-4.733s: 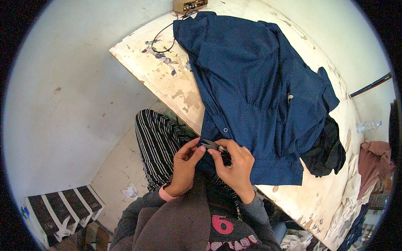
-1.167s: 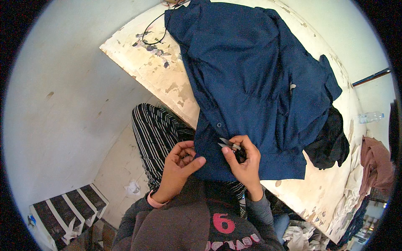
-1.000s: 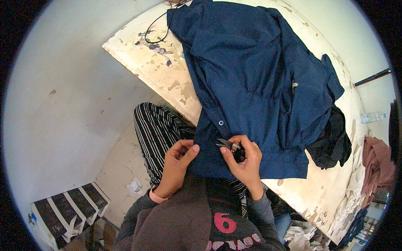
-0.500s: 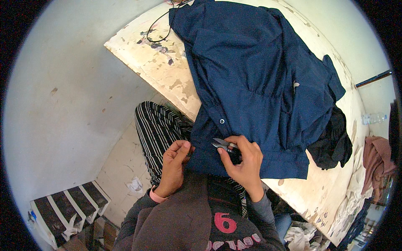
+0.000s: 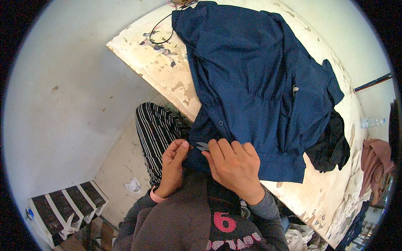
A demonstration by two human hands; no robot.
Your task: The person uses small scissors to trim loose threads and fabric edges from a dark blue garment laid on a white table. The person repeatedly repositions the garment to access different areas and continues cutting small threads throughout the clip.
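A worn, cream-painted wooden table, its surface flaked and blotched with dark paint stains, runs from the far left to the near right of the scene. Spread over most of it lies a large dark blue woven shirt, soft and creased, with small buttons showing along the front placket, whose near edge hangs off the table toward the person's lap. As far as can be judged, the work is at this near hem: the upper buttons look in place, and only the lowest stretch of the placket is being handled, so little seems left, though what exactly is being done under the fingers is hidden. A crumpled black cloth peeks out from under the shirt's right side, and a dusty pink garment lies bunched further right. Black-and-white striped trousers cover the person's knee to the left of the hem. The right hand lies flat-knuckled over the shirt's edge, its fingers curled down and pinching the fabric around a small greyish metal piece that just shows at the fingertips; whether it is a tool or a fastener cannot be told. The left hand is close beside it, thumb and forefinger pressed together on the same edge of cloth. A thin black cord loops on the far end of the table.
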